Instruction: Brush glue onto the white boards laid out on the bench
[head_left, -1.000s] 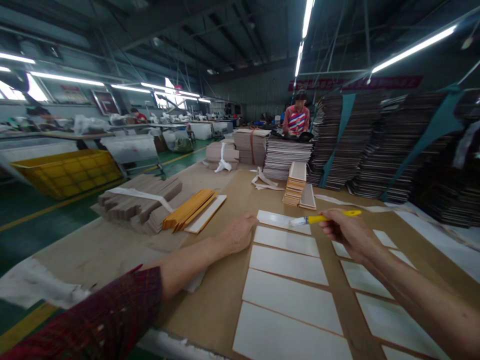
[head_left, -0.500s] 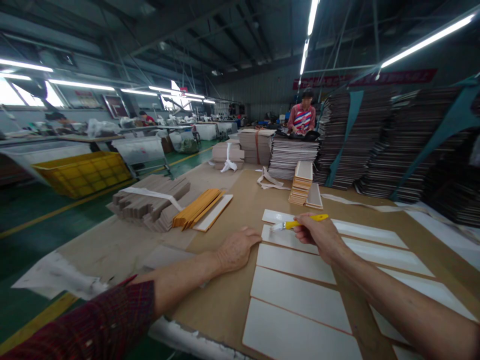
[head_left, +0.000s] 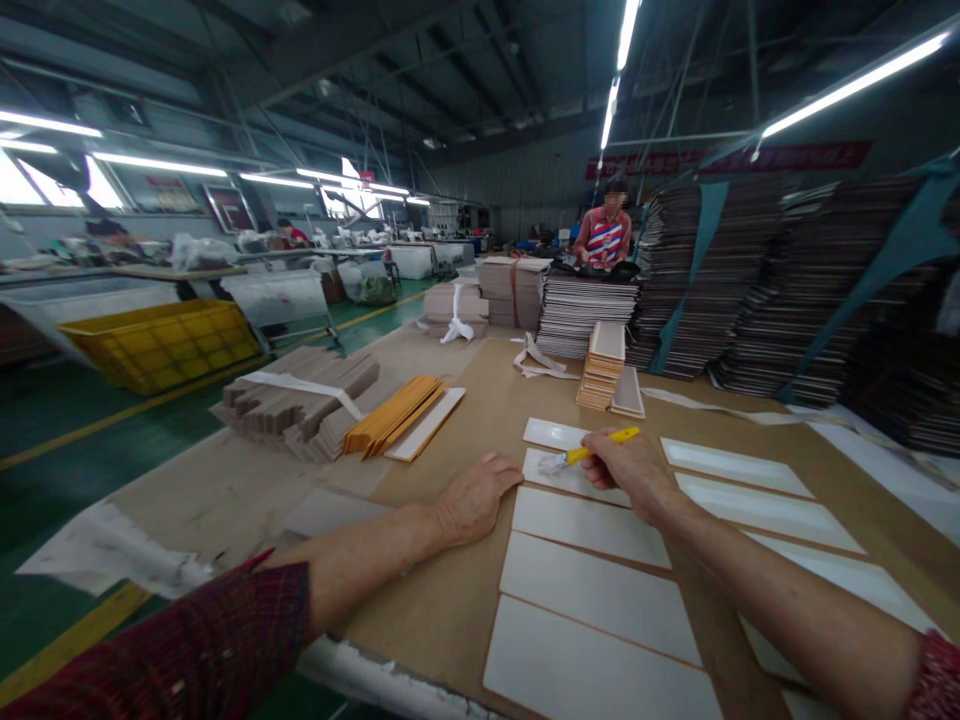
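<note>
My right hand (head_left: pixel 619 468) grips a paintbrush (head_left: pixel 592 447) with a yellow handle. Its pale bristles press on a white rectangular board (head_left: pixel 534 470) with orange edges, second from the far end of a column. My left hand (head_left: pixel 480 495) lies low on the table, fingers stretched and together, fingertips at that board's left edge; it holds nothing. Nearer to me are more dull white boards (head_left: pixel 600 590) in the same column. The farthest board (head_left: pixel 553 432) looks wet and shiny. A second column of glossy boards (head_left: pixel 772 510) runs to the right, partly under my right forearm.
Orange-edged strips (head_left: pixel 394 415) and a bundle of grey card (head_left: pixel 307 400) lie at the left. A small stack of boards (head_left: pixel 600 370) stands at the back, before tall dark stacks (head_left: pixel 712 270). A person (head_left: pixel 604 232) works behind. A yellow bin (head_left: pixel 165 340) sits on the floor.
My right hand and the brush have shifted slightly left along the board. My left hand stays in place.
</note>
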